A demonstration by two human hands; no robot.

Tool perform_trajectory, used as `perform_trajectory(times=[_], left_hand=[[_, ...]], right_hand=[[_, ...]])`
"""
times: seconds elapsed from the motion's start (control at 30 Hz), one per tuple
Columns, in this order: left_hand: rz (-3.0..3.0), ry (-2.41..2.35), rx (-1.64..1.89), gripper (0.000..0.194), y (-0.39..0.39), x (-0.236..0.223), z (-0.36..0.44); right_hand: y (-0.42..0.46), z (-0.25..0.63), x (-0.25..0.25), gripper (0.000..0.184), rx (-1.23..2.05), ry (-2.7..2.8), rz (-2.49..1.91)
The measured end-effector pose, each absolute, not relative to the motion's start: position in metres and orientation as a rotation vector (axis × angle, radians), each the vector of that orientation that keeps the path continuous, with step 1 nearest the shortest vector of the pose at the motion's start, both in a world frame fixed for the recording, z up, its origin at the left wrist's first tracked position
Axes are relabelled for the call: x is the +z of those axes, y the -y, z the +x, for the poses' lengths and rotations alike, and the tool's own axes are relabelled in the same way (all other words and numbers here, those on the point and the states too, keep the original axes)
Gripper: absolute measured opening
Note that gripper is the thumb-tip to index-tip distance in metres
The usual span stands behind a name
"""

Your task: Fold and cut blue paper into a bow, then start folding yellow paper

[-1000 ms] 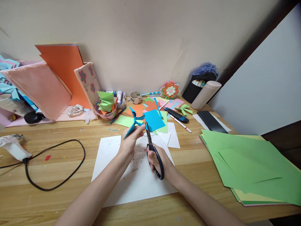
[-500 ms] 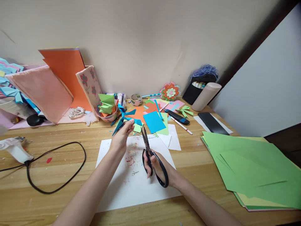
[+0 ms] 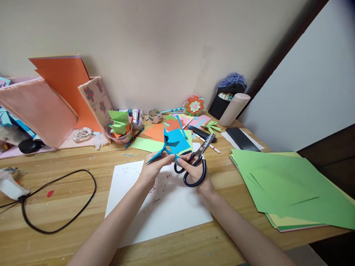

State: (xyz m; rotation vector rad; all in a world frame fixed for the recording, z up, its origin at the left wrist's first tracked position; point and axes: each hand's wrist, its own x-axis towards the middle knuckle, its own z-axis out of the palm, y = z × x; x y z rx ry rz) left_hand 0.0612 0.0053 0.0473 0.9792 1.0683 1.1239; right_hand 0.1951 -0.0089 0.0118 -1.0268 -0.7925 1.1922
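Between finger and thumb, my left hand (image 3: 153, 170) pinches a blue folded paper piece (image 3: 165, 147) with several pointed arms. My right hand (image 3: 200, 176) is closed, its thumb and fingertips at the near arm of that paper, touching it close to my left thumb. Black-handled scissors (image 3: 202, 149) hang on the right hand's fingers, blades pointing up and away to the right. Both hands are over a white sheet (image 3: 177, 218) marked with small coloured strokes. Just behind the folded piece lies a flat blue paper square (image 3: 180, 140).
A green paper stack (image 3: 288, 184) lies at right, near a black phone (image 3: 242, 139). Behind are a utility knife (image 3: 200, 133), a paper flower (image 3: 194, 105), a tape roll (image 3: 154, 116) and a cup of folded scraps (image 3: 120, 137). A black cable (image 3: 94, 192) loops at left.
The folded blue paper went left, then came back right. My right hand has turned the scissors aside, blades now toward the upper right, and its fingertips have come to the paper. The view has shifted slightly.
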Motion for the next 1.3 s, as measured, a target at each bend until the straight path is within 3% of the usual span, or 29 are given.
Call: perform_trajectory(times=[0.6,0.8,1.03,1.3], left_hand=[[0.214,-0.947,1.028,0.013,-0.004,0.050,0.074],[0.399,-0.917,1.135,0.014,-0.015,0.057,0.054],[0.734,-0.910,1.010,0.020,-0.013,0.058,0.047],[0.882,-0.914,0.898,0.019,-0.010,0.053,0.049]], right_hand=[[0.015,0.192,0.022,0.036,0.970,0.967,-0.947],[0.001,0.211,0.014,0.034,0.935,0.869,-1.035],[-0.013,0.242,0.017,0.028,0.781,0.833,-1.138],[-0.001,0.219,0.025,0.037,1.149,0.882,-0.931]])
